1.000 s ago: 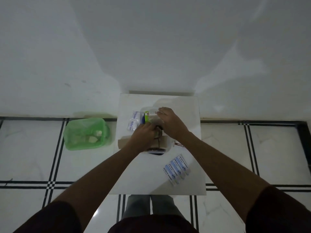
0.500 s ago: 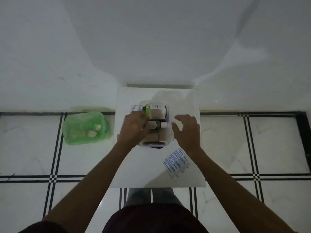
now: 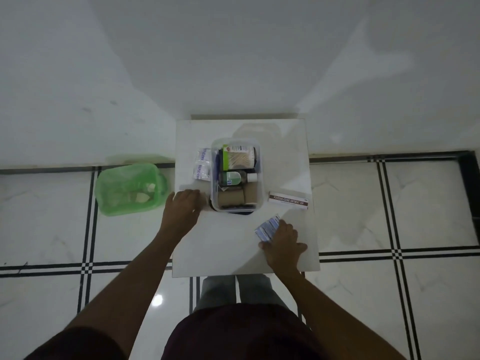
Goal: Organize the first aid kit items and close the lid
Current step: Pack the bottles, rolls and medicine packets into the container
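Clear kit box (image 3: 237, 175) sits mid-table (image 3: 223, 245), open, no lid on it; lid not identifiable in this view. Inside: cotton-bud pack (image 3: 239, 156) at the box's 12 o'clock end, a green-tinted bottle (image 3: 232, 178) lying across the middle, tan bandage rolls (image 3: 237, 197) at the 6 o'clock end

Loose items outside the box:
- gauze packets (image 3: 202, 165) at 9 o'clock, just beside the wall
- ointment carton (image 3: 288, 200) at 3 o'clock, near the table edge
- blue strip packets (image 3: 267, 227) at 5 o'clock

Right hand (image 3: 284, 242): palm down, fingers spread flat over the near end of the strip packets, pressing or gathering them; no closed grasp visible. Left hand (image 3: 183, 209): at 8 o'clock of the box, fingers loosely curled on the table beside the box corner; cannot tell whether it holds anything

Risks, as judged:
- strip packets are thin and flat on a smooth top; a flat-palm pickup may fan them out or slide some off the 6 o'clock edge
- box looks nearly full; adding carton, gauze and strips on top could stand proud of the rim and stop the lid seating
- bottle lies on its side; pressure from a forced lid could crack or loosen its cap
- ointment carton near the 3 o'clock edge could be knocked to the floor by the right forearm
- green bin (image 3: 130, 189) on the floor at 9 o'clock could catch anything swept off that side
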